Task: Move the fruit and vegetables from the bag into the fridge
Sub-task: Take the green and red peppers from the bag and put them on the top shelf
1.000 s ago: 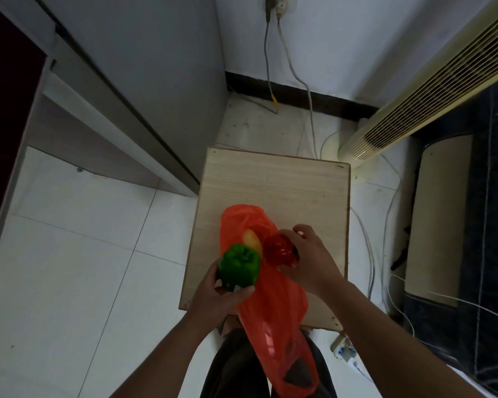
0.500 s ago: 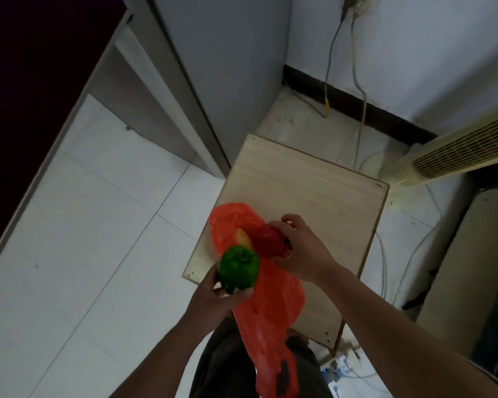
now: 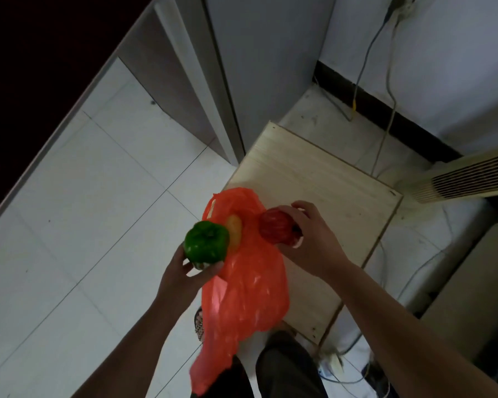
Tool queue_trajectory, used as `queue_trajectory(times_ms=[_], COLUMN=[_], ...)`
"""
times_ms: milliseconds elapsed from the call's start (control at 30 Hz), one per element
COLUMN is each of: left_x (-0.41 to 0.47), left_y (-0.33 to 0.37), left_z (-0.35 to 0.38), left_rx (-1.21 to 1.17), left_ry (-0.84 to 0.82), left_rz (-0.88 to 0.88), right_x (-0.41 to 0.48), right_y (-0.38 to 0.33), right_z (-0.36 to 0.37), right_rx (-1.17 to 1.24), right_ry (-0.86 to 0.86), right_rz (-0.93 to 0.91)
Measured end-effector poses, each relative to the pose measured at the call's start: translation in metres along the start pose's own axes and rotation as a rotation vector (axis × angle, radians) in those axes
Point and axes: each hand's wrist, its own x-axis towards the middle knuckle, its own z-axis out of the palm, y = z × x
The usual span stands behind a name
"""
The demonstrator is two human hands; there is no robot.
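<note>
Mid-frame, the left hand (image 3: 181, 280) has its grip curled round a glossy green bell pepper (image 3: 207, 241); the right hand (image 3: 311, 245) has its grip curled round a round red fruit (image 3: 276, 231), beside the crumpled orange plastic bag (image 3: 242, 288).

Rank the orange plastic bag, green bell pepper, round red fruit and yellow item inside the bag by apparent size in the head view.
1. orange plastic bag, by far the largest.
2. green bell pepper and round red fruit look alike; the right hand partly covers the fruit, so I won't rank them.
3. yellow item, only partly showing, the smallest.
</note>
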Motion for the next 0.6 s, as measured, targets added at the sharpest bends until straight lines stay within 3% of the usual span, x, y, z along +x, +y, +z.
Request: queue_trajectory(times_ms=[167, 600], left_x=[0.000, 0.007], left_y=[-0.002, -0.006], left_z=[-0.011, 0.012], left_rx=[0.018, 0.076], left_ry=[0.028, -0.200], left_rz=[-0.006, -0.002], right_x=[-0.010, -0.027], right_y=[-0.007, -0.001], right_z=[0.002, 0.034], right_rx=[0.053, 0.078], right_ry=[0.040, -0.054], right_rz=[-0.025, 0.060])
